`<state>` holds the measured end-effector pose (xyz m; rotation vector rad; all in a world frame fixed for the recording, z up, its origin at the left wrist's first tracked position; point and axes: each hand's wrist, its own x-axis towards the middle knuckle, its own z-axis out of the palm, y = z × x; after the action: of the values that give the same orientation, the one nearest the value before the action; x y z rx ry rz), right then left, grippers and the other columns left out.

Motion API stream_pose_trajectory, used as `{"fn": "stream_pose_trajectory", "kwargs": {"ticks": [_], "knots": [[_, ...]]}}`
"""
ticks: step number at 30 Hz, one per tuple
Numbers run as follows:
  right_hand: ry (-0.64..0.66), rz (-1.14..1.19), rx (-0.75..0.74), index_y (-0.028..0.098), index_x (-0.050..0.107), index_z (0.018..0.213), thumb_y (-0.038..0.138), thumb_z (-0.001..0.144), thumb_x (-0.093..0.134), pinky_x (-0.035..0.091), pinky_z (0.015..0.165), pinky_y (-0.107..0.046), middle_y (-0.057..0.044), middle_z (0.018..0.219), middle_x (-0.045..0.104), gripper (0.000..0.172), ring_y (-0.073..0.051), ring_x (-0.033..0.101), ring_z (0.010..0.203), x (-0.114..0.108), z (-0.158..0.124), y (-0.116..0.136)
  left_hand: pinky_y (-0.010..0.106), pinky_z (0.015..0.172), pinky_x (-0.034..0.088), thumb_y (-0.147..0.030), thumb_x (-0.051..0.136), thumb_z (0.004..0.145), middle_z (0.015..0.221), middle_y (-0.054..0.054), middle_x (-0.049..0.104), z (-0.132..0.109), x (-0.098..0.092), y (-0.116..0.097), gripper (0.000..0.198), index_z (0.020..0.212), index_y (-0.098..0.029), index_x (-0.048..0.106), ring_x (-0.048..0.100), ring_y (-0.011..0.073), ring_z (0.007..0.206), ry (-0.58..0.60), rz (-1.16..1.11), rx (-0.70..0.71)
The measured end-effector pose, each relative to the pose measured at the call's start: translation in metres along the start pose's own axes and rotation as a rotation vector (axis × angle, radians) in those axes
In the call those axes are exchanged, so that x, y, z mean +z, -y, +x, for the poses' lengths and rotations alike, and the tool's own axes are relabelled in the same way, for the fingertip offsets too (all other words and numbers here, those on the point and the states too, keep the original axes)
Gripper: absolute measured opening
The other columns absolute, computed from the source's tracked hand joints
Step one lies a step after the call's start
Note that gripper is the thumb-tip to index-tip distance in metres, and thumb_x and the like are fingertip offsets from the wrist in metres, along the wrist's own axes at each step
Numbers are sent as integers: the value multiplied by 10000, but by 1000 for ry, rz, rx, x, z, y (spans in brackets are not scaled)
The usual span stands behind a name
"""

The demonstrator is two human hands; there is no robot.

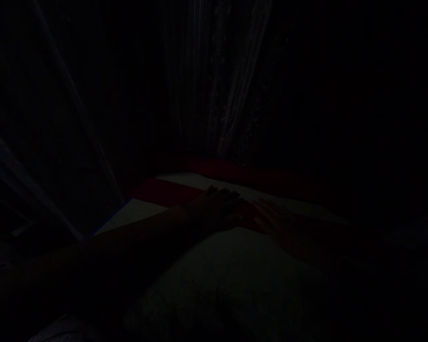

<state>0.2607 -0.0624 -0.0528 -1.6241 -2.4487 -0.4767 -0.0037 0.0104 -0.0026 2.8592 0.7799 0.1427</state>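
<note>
The view is very dark. My left hand (219, 207) lies flat, palm down, with its fingers spread on a red band (164, 191) of a cloth-like surface. Close to its right, my right hand (276, 223) rests with fingers stretched out toward the left hand; the two do not visibly touch. Below and between them spreads a pale area (231, 261) of the same surface. A narrower pale stripe (249, 191) runs just beyond the fingertips. Neither hand shows anything held.
Behind the surface hangs what looks like a curtain (231, 95) with faint vertical folds. A blue edge (110, 217) borders the surface at the left. Pale slanting lines (71, 85) cross the dark left side. The right side is too dark to make out.
</note>
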Motion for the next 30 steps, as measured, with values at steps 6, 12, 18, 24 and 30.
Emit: {"fn": "stream_pose_trajectory", "kwargs": {"ticks": [6,12,18,24,30], "knots": [[63,92,132,424,120,1343,566,856,204,341,1030,-555,87,1463,262,514,-196,297,1325,-4,-14,-12,636,1258,90,-712,246,1036,1710,43,247,-23,-6,17,711,1636,-331,290,199,325,1593,-33,-18,-123],[105,125,118,397,372,1249,622,803,100,369,977,-595,65,1404,387,569,-222,340,1301,-21,-4,-11,703,1226,110,-747,236,1019,1701,48,280,-15,-16,11,715,1597,-350,371,227,350,1582,3,-37,-103],[23,117,214,335,235,1332,597,840,110,262,1061,-580,52,1443,322,571,-198,258,1342,-17,14,10,633,1251,142,-664,315,1045,1672,105,343,-9,-4,-2,722,1608,-216,362,288,343,1558,-69,-12,-37],[-35,129,133,375,257,1314,570,867,139,316,1029,-570,63,1421,365,501,-205,329,1309,-5,6,9,549,1219,249,-636,308,1057,1627,124,422,-11,1,-1,708,1581,-170,405,406,322,1491,-124,45,12],[-79,54,188,343,271,1318,624,853,87,281,1030,-593,37,1426,360,574,-216,332,1307,-16,12,16,526,1219,246,-653,295,1055,1643,104,403,-9,0,-1,716,1590,-186,387,384,313,1504,-96,42,-2]]}}
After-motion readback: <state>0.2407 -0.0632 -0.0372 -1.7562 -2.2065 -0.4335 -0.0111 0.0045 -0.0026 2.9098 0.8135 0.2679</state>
